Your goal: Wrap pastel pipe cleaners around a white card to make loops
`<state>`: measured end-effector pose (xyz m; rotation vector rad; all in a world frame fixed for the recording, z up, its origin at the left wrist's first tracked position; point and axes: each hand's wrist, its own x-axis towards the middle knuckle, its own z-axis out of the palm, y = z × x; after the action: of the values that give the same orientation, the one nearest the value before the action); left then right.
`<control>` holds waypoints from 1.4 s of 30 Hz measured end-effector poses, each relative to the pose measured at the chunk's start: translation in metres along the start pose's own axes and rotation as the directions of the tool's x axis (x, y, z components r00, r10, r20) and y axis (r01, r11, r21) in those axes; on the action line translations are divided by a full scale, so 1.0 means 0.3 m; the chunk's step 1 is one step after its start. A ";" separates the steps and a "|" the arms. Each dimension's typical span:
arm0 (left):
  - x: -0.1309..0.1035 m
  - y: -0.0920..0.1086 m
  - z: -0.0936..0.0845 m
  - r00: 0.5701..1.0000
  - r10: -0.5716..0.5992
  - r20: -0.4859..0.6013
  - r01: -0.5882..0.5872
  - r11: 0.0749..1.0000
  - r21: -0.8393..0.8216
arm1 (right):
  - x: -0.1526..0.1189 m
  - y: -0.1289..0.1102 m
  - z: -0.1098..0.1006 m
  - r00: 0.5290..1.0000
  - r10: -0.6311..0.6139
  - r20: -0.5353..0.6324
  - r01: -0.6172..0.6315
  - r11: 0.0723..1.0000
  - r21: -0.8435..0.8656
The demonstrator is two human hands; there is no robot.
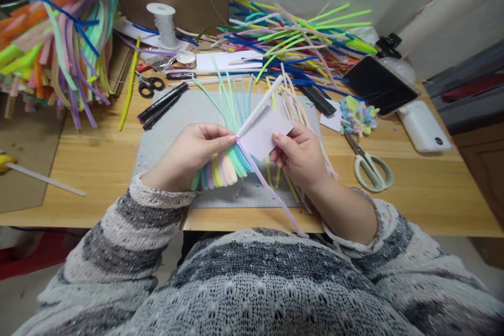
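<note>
My left hand [197, 152] pinches a row of looped pastel pipe cleaners [224, 168] at its upper edge, near a white stick-like strip [262, 105] that slants up to the right. Between the thumb and fingers of my right hand [301, 155] is a small white card [262, 134], which lies against the strip. A lilac pipe cleaner [275, 197] hangs from the row down past the table's front edge. Loose green and blue stems [226, 97] stick up behind the row. Both hands are above a grey cutting mat [169, 115].
Light-handled scissors [372, 168], a pastel fuzzy bundle [359, 114], a phone [381, 84] and a white case [424, 126] are at right. Markers [163, 105], black scissors [150, 86] and a spool [164, 26] stand left. Pipe cleaners pile up at the back [291, 37] and far left [55, 26].
</note>
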<state>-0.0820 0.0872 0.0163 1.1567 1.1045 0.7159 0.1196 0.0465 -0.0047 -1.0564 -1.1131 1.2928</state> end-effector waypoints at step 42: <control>-0.001 0.041 -0.025 0.998 -0.041 -0.045 0.037 0.994 -0.101 | -0.008 -0.012 0.010 0.921 0.214 0.325 -0.117 0.949 -0.291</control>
<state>-0.0879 0.0930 0.0281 1.0352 1.1154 0.7628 0.1173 0.0439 -0.0005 -1.1643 -1.5303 1.5417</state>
